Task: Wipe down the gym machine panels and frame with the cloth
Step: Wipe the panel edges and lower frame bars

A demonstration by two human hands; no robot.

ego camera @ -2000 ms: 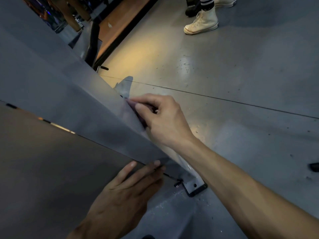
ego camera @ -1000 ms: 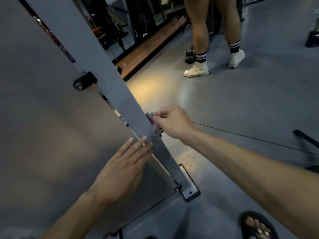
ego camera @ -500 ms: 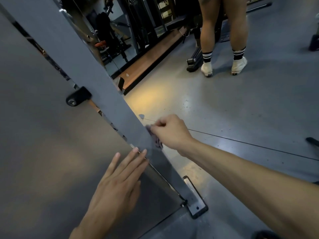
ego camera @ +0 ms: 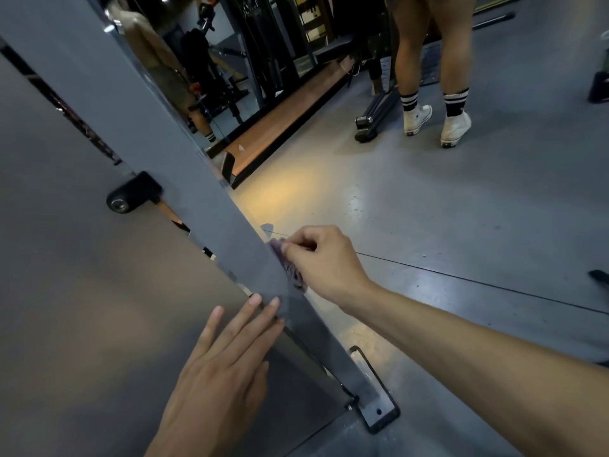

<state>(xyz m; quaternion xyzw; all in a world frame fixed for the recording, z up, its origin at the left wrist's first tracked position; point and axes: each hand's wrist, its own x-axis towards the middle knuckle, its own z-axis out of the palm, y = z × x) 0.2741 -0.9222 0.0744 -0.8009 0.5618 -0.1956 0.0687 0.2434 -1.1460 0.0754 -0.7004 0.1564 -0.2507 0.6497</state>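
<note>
Grip: my right hand (ego camera: 324,258) pinched the bunched cloth (ego camera: 290,270) between thumb and curled fingers, pressing it against the far edge of the frame post (ego camera: 184,192).
Support hand: my left hand (ego camera: 224,364) lay flat with straight fingers, below and to the left of the grip, on the side panel (ego camera: 82,308); its fingertips (ego camera: 255,300) touched the post's near edge. It held nothing.
Cloth location: wedged between my right fingers and the post edge, partway up the post, above the foot plate (ego camera: 375,404).
Step in hand (judgement): I was wiping the post edge; the panel face and the upper post probably remained to be done.
Risk 1: the cloth was only a small wad in a pinch. Dragging hard on the edge could have pulled it out of my fingers and dropped it to the floor (ego camera: 428,225).
Risk 2: bare knuckles rode just beside the metal edge; if the cloth slipped, skin would scrape on it.
Risk 3: the black bracket (ego camera: 131,194) stood up-left of the grip; a long upward stroke on the panel side could snag there.
Edges: the post ran diagonally, up-left to down-right of the grip, ending at the bolted foot plate.
Open room: floor to the right of the grip was free. A person's legs (ego camera: 428,61) stood well apart, up-right.
</note>
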